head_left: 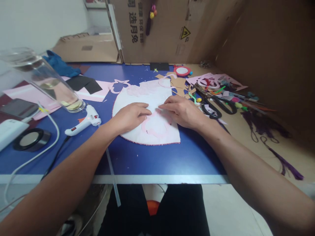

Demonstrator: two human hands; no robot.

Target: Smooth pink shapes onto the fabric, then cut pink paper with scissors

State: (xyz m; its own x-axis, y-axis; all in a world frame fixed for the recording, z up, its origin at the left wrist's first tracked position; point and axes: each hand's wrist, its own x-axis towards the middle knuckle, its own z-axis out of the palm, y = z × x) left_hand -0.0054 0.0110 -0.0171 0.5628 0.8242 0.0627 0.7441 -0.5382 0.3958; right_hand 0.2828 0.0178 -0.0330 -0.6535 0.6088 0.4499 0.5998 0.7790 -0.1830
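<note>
A white sheet (128, 128) with a curved, beaded red edge lies on the blue table. Crumpled pale pink material (140, 89) runs along its far side. On the sheet's near half rests a pink paper cutout (157, 132) with a wavy outline. My left hand (131, 115) lies on the sheet at the cutout's left, fingers stretched out and thumb apart. From the right, my right hand (181, 110) reaches over the cutout's far edge, its fingertips touching the work. Its fingers are extended, and its palm side is hidden.
At left are a white glue gun (85, 122), a tilted glass of liquid (52, 83), a black tape roll (31, 139) and a white cable. Scissors (216, 104), scraps and purple tassels (283, 157) lie at right. Cardboard walls (167, 39) stand behind. A glue stick (113, 178) overhangs the front edge.
</note>
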